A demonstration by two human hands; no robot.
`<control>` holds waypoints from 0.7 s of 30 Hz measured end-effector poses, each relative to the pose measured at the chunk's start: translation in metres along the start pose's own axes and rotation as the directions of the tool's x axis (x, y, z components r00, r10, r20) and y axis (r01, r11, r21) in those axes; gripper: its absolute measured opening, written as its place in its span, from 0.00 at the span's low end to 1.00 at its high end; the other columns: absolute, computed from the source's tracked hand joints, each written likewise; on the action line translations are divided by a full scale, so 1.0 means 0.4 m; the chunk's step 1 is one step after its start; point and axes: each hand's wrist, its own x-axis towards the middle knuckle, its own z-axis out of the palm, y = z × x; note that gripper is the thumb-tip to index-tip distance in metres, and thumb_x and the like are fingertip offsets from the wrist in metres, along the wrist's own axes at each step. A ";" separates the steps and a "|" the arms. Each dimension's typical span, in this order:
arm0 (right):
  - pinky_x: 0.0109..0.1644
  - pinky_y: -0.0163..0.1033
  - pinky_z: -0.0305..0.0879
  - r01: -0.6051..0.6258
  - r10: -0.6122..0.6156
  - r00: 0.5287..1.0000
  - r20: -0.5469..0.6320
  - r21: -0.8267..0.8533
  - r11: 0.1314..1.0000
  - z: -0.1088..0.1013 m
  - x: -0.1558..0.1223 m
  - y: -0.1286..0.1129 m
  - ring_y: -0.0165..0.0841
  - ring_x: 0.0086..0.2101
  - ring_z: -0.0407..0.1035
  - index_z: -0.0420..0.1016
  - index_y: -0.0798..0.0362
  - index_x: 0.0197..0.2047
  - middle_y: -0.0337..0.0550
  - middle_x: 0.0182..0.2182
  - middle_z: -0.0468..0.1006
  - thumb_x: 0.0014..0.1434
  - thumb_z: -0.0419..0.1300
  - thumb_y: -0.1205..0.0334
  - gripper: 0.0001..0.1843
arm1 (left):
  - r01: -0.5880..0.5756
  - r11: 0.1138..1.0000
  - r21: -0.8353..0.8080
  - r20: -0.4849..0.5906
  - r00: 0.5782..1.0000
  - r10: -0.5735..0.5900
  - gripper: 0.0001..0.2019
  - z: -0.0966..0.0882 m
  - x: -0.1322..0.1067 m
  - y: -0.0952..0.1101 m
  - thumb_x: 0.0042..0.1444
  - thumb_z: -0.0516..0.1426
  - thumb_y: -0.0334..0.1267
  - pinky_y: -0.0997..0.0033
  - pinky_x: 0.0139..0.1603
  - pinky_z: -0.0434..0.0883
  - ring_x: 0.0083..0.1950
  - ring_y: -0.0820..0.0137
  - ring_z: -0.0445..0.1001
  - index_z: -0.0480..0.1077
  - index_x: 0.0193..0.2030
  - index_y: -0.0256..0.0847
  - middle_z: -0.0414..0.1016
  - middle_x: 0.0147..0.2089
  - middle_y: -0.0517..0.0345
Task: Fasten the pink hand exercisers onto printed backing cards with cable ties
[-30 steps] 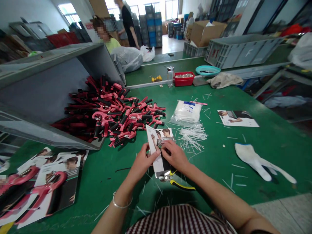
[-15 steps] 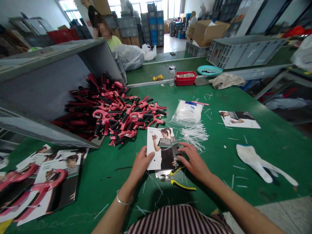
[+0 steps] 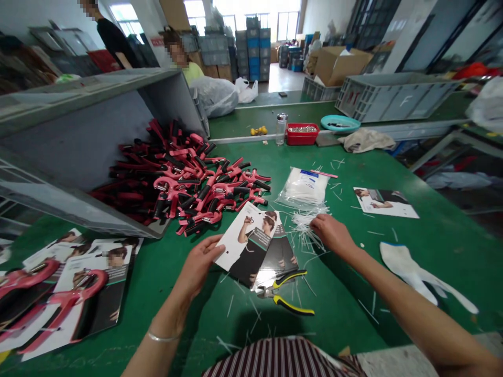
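Observation:
My left hand (image 3: 199, 262) holds a printed card (image 3: 247, 241) by its lower left corner, tilted above the green table (image 3: 346, 272). More cards (image 3: 281, 256) lie under it on the table. My right hand (image 3: 332, 233) rests on the loose pile of white cable ties (image 3: 308, 222), fingers curled at the ties; whether it has one is unclear. Yellow-handled cutters (image 3: 285, 293) lie just below the cards. A heap of pink and black hand grippers (image 3: 188, 180) spills from a tipped grey crate (image 3: 78, 152).
A bag of cable ties (image 3: 304, 186), a single card (image 3: 383, 201) and a white glove (image 3: 416, 269) lie to the right. Carded grippers (image 3: 66, 293) are stacked at the left. A red tray (image 3: 302, 133), jar and teal bowl stand behind. Other people are at the back.
My right hand let go of the card and moved right to the loose cable ties. My left hand now holds the card alone, tilted to the left.

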 end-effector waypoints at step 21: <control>0.47 0.41 0.73 0.337 0.001 0.865 -0.502 0.581 0.741 -0.065 -0.042 -0.333 0.35 0.42 0.77 0.71 0.48 0.47 0.43 0.41 0.82 0.66 0.56 0.66 0.08 | -0.106 0.972 0.209 0.088 0.992 0.090 0.22 0.167 0.039 -0.058 0.53 0.61 0.55 0.75 0.30 0.66 0.31 0.70 0.73 0.76 0.41 0.36 0.79 0.33 0.56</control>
